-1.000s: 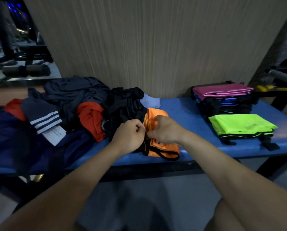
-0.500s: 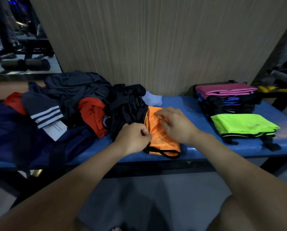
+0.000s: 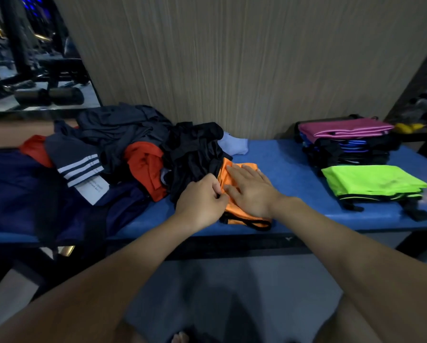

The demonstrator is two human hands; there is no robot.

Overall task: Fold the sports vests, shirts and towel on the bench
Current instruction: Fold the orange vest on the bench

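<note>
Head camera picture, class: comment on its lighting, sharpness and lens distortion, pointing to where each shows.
Head view: dim light, so the dark clothes pile loses detail; the lime vest and orange vest stand out. Head view: slight blur at the right bench end. Head view: wide-angle stretch enlarges both forearms near the bottom edge.

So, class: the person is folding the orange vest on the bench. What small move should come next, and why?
Probably a sweep of the right hand across the orange vest toward its black-trimmed edge, to flatten the fold. That hand lies flat on the cloth, while the left hand pinches the vest's left edge, beside the unfolded pile, which would hold it steady.
</note>
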